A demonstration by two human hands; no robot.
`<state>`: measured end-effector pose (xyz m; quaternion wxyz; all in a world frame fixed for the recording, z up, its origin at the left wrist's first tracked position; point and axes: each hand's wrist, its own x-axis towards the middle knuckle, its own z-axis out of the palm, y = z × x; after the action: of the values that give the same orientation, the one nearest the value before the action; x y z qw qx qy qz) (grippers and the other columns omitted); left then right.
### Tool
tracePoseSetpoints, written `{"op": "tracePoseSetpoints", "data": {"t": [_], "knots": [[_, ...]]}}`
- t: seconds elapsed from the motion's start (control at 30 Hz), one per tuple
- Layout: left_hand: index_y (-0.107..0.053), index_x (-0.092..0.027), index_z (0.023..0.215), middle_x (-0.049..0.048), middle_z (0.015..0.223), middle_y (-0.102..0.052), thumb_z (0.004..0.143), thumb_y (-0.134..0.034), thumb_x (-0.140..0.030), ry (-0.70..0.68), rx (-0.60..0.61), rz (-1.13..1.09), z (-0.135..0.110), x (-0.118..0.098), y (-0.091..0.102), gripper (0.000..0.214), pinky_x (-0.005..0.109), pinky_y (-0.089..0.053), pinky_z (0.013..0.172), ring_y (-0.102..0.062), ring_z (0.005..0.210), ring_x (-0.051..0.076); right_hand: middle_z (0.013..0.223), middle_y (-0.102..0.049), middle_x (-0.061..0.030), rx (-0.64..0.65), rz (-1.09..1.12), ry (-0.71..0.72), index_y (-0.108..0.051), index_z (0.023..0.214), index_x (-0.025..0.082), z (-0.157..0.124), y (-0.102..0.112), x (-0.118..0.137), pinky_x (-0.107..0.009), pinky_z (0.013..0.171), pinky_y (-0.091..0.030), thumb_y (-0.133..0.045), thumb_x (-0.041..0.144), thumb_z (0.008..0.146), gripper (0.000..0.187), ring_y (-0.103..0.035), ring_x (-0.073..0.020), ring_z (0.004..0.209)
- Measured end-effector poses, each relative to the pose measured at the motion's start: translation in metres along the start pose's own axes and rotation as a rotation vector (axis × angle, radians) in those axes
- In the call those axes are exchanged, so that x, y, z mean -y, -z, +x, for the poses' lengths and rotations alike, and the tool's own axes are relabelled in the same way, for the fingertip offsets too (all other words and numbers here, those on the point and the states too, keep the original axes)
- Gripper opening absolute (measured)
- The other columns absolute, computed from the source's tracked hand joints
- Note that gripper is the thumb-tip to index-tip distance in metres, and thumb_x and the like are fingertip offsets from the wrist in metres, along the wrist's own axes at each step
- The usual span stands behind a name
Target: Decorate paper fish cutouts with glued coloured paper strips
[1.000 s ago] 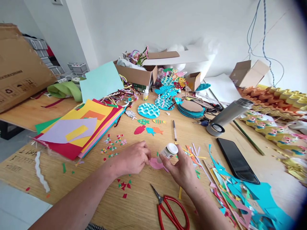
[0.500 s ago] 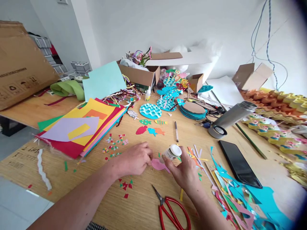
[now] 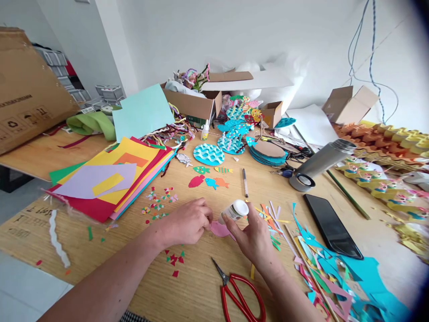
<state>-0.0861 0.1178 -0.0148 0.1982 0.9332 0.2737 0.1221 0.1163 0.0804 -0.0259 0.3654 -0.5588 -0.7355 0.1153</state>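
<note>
In my right hand (image 3: 254, 235) is a small white glue bottle (image 3: 235, 212), tipped with its base up to the right and its nozzle end down to the left. Below it a pink paper fish (image 3: 220, 229) lies on the table. My left hand (image 3: 192, 220) has its fingers pinched at the left end of that fish; the fingertips are partly hidden. Red-handled scissors (image 3: 236, 293) lie in front, between my forearms. Beyond my hands several cut paper fish rest together, among them a red one (image 3: 196, 181) and an orange one (image 3: 221, 182).
Small paper bits (image 3: 161, 203) are scattered left of my hands. Coloured paper sheets (image 3: 100, 179) are stacked at the left. Rightward lie a black phone (image 3: 331, 226), blue paper scraps (image 3: 362, 279) and a metal flask (image 3: 325, 161). A pen (image 3: 246, 182) lies ahead.
My right hand and the glue bottle have shifted slightly left over the pink fish. My left hand stays at the fish's left end. The whole view has moved a little.
</note>
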Motion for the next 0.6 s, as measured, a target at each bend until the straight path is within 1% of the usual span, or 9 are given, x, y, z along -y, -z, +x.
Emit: {"op": "tracePoseSetpoints", "data": {"t": [0.13, 0.33, 0.5, 0.6], "knots": [[-0.074, -0.021, 0.086, 0.0042, 0.086, -0.067, 0.074, -0.052, -0.001, 0.006, 0.009, -0.001, 0.0002, -0.0015, 0.0015, 0.032, 0.031, -0.043, 0.085, -0.051, 0.094, 0.02, 0.064, -0.052, 0.0029, -0.018, -0.001, -0.035, -0.041, 0.078, 0.024, 0.0009, 0.0011, -0.0005, -0.023, 0.046, -0.035, -0.058, 0.034, 0.083, 0.021, -0.053, -0.0142, 0.055], [-0.073, -0.025, 0.092, 0.0018, 0.087, -0.066, 0.074, -0.053, 0.001, 0.002, -0.009, -0.009, 0.0, -0.0021, 0.0016, 0.037, 0.03, -0.042, 0.084, -0.05, 0.092, 0.018, 0.066, -0.053, 0.0024, -0.004, 0.012, -0.002, -0.041, 0.078, 0.024, 0.0021, -0.0022, 0.0015, -0.023, 0.049, -0.037, -0.058, 0.032, 0.082, 0.02, -0.055, -0.0157, 0.061], [-0.074, -0.021, 0.085, 0.0035, 0.085, -0.066, 0.074, -0.054, 0.0, -0.002, 0.001, -0.006, 0.0001, -0.0011, 0.0007, 0.031, 0.031, -0.042, 0.085, -0.051, 0.093, 0.02, 0.064, -0.051, 0.0038, -0.056, -0.012, -0.013, -0.04, 0.077, 0.024, 0.0022, -0.0015, 0.0008, -0.024, 0.05, -0.036, -0.06, 0.03, 0.081, 0.022, -0.053, -0.0149, 0.059], [-0.073, -0.024, 0.093, 0.0025, 0.089, -0.066, 0.074, -0.052, 0.001, -0.001, -0.005, -0.022, 0.0004, -0.002, 0.0018, 0.037, 0.031, -0.042, 0.086, -0.051, 0.094, 0.019, 0.066, -0.052, 0.0029, -0.024, 0.017, -0.001, -0.04, 0.078, 0.024, 0.0018, -0.0025, 0.0017, -0.024, 0.05, -0.037, -0.059, 0.03, 0.082, 0.02, -0.054, -0.0155, 0.061]]}}
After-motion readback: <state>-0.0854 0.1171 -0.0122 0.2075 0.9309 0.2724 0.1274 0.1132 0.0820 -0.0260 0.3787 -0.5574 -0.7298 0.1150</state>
